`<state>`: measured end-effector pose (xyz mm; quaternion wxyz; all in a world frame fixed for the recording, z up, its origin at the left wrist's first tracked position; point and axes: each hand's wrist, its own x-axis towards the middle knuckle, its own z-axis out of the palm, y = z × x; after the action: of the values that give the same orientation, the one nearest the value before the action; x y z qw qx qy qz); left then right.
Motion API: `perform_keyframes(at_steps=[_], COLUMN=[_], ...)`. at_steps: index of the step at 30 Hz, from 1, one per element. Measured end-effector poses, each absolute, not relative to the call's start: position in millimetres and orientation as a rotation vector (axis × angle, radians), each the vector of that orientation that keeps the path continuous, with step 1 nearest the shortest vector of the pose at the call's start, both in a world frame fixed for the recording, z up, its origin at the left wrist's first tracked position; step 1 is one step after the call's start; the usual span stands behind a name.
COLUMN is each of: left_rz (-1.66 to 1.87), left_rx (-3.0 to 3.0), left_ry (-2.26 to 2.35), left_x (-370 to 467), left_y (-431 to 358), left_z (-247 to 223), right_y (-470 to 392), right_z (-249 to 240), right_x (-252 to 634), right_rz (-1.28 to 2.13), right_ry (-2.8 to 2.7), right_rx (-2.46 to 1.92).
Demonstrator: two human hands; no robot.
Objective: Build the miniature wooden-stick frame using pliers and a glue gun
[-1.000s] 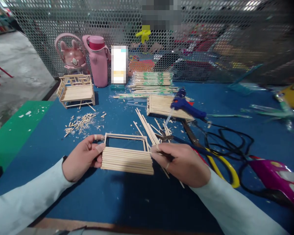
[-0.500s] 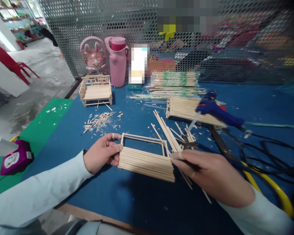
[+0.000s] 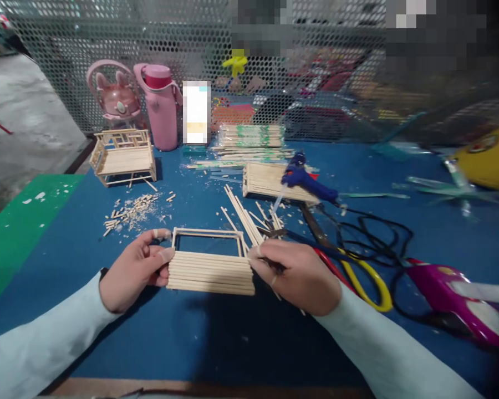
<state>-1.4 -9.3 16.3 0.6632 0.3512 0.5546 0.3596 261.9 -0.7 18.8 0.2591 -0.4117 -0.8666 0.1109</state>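
Between my hands is a small wooden stick frame (image 3: 210, 272), its near part covered by a row of sticks side by side and its far part an open rectangle. My left hand (image 3: 139, 271) pinches its left end between thumb and fingers. At the right end, my right hand (image 3: 297, 274) grips the frame's edge with thumb and forefinger. Pale tape wraps some fingertips. Beyond the right hand lie loose wooden sticks (image 3: 243, 216) and a blue glue gun (image 3: 310, 183), its nozzle area above a flat stick panel (image 3: 261, 180).
A miniature stick bench (image 3: 125, 158) stands back left, behind cut stick scraps (image 3: 131, 213). Two pink bottles (image 3: 162, 111), a blurred bright screen (image 3: 197, 113) and packed sticks (image 3: 251, 134) line the mesh divider (image 3: 75, 72). Yellow-handled pliers (image 3: 370, 282), black cable (image 3: 374, 233) and a magenta device (image 3: 461, 299) lie right.
My view has swung to the right, so things on the table sit further left and the magenta device at right shows. Both hands keep hold of the frame, now more level.
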Motion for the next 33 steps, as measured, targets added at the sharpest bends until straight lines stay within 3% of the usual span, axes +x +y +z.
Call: perform_keyframes(at_steps=[18,25,30,33], left_rz=[0.785,0.767,1.068,0.947], left_rx=[0.837,0.978,1.828,2.362], left_ry=[1.264,1.374,1.698,1.433], left_x=[-1,-5,-7,11], left_y=[-10,-11,-13,-17], left_z=[18,25,45,59], right_y=[-1,0,-2,-3], right_z=[20,29,30,33], right_x=[260,270,264,254], right_rz=[0.377,0.215,0.009,-0.064], right_ry=[-2.378,-2.353,-2.380,-2.399], right_rx=[-1.239,-1.224,-1.120,-1.049])
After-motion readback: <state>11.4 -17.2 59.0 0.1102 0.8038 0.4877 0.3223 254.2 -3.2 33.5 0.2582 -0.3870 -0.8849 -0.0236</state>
